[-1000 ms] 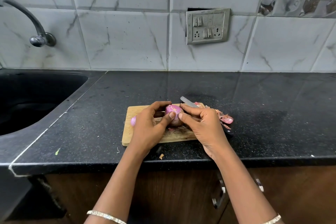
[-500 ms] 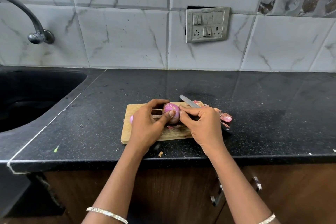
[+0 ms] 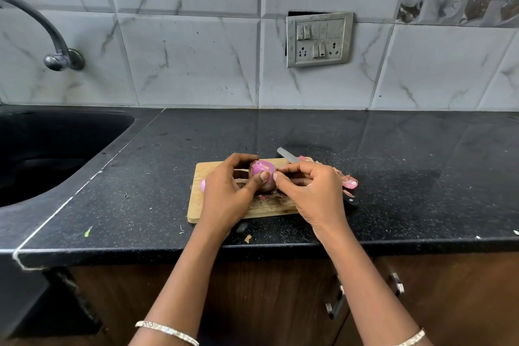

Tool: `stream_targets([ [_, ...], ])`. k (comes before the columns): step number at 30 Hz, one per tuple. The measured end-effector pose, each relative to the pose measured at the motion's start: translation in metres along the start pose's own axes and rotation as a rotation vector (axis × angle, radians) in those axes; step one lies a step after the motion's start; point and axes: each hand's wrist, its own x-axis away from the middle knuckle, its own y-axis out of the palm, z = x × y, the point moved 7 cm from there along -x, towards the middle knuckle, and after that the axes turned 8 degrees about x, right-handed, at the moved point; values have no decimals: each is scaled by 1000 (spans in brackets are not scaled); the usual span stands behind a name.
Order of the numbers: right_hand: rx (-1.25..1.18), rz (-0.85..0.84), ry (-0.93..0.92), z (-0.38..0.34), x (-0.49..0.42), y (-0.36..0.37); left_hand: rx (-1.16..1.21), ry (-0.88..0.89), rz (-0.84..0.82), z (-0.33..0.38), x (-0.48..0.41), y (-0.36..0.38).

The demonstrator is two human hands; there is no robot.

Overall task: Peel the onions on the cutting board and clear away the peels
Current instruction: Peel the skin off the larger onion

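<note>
A purple onion [image 3: 262,170] with a patch of brown skin at its left end is held just above the wooden cutting board [image 3: 200,177]. My left hand [image 3: 227,196] grips it from the left, thumb pressed on its front. My right hand [image 3: 311,194] pinches at the onion's right side with thumb and forefinger. A second pinkish onion [image 3: 202,185] peeks out behind my left hand. Loose peels [image 3: 348,181] lie at the board's right edge, with small scraps [image 3: 268,196] under the onion.
A knife [image 3: 286,155] lies across the board's far right corner, its black handle [image 3: 351,201] sticking out by my right hand. A black sink [image 3: 42,149] and tap [image 3: 56,56] are at the left. A peel scrap [image 3: 247,238] lies near the counter's front edge.
The onion has turned in my hands, showing more bare purple surface and a brown patch at its left. Both hands stay at the same spot over the board.
</note>
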Motion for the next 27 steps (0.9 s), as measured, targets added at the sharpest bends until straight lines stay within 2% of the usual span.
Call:
stream_targets([
  [2,3,-5,-14,-2,0,0,1,-1,2,0,0,0],
  [11,320,141,-256,-26,7,-4,39,-21,0,1,1,1],
  [15,364,147,-225,-21,5,-3,61,-29,-19,1,1,2],
  [19,324,96,-135,-7,-2,-1,80,-44,-53,-1,0,4],
  [27,273,128,-25,7,-4,-5,95,-56,-85,1,1,7],
])
